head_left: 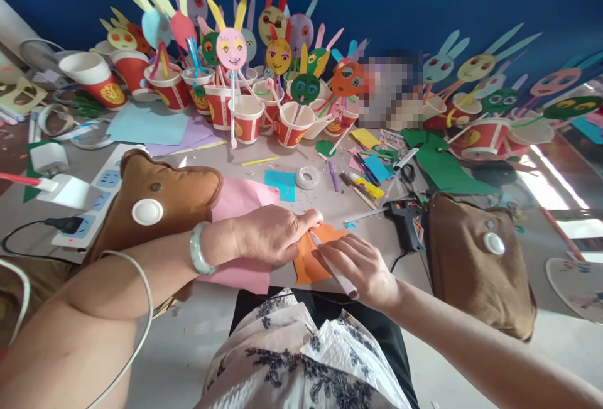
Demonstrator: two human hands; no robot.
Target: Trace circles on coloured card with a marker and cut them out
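My right hand (358,264) grips a pale lilac marker (338,272), its tip pointing up and left towards my left hand. Under it lies a sheet of orange paper (306,264) at the table's front edge. My left hand (271,233) is closed with curled fingers at the orange sheet's upper left, its thumb near the marker's tip; whatever it pinches is hidden. Beneath my left wrist and hand spreads a pink paper sheet (254,274). A jade-coloured bangle (200,249) circles that wrist.
Red-and-white paper cups (247,121) with rabbit-faced figures line the back. A brown cushion (164,186) and power strip (97,208) are left. A black glue gun (406,227) and another brown cushion (471,264) are right. Tape (307,176) sits mid-table.
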